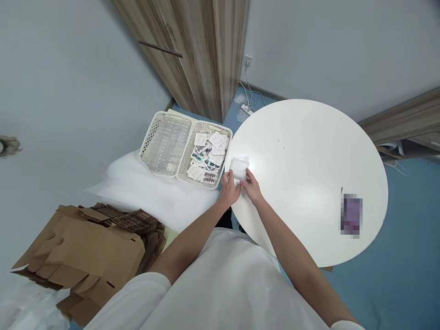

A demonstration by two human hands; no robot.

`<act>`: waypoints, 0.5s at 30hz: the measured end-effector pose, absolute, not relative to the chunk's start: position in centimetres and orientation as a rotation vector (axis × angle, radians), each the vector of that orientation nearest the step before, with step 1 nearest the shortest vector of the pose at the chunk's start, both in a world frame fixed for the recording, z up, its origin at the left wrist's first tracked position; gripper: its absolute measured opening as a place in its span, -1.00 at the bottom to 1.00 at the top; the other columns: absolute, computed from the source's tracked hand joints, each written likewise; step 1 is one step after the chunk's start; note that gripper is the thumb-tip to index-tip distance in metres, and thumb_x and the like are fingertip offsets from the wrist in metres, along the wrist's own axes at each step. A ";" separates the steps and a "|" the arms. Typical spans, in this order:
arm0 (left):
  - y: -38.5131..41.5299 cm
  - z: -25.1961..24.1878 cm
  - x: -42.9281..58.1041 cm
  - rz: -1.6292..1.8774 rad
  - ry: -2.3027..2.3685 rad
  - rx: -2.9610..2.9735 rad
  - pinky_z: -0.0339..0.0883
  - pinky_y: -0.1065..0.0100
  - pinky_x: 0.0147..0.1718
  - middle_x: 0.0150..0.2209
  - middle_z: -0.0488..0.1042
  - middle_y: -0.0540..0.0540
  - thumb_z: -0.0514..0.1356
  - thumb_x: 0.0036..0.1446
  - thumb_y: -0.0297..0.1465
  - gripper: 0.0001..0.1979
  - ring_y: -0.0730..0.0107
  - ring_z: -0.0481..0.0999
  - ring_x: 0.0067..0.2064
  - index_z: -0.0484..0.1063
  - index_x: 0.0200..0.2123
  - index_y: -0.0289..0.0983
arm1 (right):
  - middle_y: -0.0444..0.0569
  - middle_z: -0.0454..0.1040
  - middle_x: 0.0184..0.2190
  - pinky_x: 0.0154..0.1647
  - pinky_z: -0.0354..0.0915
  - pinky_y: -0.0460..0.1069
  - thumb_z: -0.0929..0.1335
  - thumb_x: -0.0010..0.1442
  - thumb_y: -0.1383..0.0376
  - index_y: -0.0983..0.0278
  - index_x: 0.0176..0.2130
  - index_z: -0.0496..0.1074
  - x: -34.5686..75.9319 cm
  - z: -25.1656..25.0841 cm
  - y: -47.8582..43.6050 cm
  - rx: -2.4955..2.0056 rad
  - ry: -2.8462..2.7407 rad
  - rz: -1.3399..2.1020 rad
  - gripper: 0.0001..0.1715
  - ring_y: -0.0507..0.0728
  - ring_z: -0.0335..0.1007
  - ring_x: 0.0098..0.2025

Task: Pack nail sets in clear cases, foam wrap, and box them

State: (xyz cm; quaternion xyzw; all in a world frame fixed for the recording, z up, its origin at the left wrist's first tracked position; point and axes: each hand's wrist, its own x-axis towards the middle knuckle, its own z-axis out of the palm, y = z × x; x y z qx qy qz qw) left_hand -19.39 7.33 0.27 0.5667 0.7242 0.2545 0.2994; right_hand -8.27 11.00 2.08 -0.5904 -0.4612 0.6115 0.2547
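A small white soft sheet or pouch [239, 167] lies at the near left edge of the round white table [309, 151]. My left hand [229, 187] pinches its near left edge with closed fingers. My right hand [252, 187] grips its near right edge, fingers also closed. Both forearms reach out from my white shirt at the bottom of the view.
Two white baskets stand left of the table: one [167, 142] with clear plastic pieces, one [207, 155] with printed cards. They rest on white foam sheeting [144, 190]. A stack of flat cardboard boxes [89, 250] lies lower left. A purple object [352, 214] sits on the table's right.
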 end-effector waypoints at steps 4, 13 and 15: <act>6.5 0.6 -18.8 0.734 1.917 1.495 -0.03 0.03 0.04 0.13 -0.11 -0.30 0.04 0.05 -0.37 -0.35 0.05 -0.09 0.18 -0.21 0.17 -0.28 | -0.09 0.04 0.16 -0.01 0.19 0.06 0.30 -0.02 0.14 0.08 0.17 -0.03 -7.6 2.9 10.4 -1.611 -1.265 1.671 -0.21 0.12 0.13 0.03; -0.1 2.3 -17.2 0.725 2.003 1.439 0.01 0.02 0.04 0.16 -0.11 -0.24 0.06 0.05 -0.36 -0.44 0.06 -0.10 0.19 -0.05 0.12 -0.24 | -0.06 0.00 0.18 -0.07 0.23 0.04 0.28 0.00 0.11 0.05 0.15 -0.01 -3.2 3.8 5.0 -1.509 -1.355 1.729 -0.26 0.09 0.22 -0.06; -2.4 2.5 -16.8 0.706 2.044 1.425 0.04 0.01 0.02 0.15 -0.07 -0.24 0.06 0.05 -0.34 -0.48 0.04 -0.07 0.18 0.01 0.10 -0.24 | -0.01 0.02 0.17 -0.10 0.25 0.04 0.28 0.00 0.12 0.08 0.14 0.02 -2.8 3.8 3.9 -1.454 -1.381 1.777 -0.28 0.08 0.26 -0.12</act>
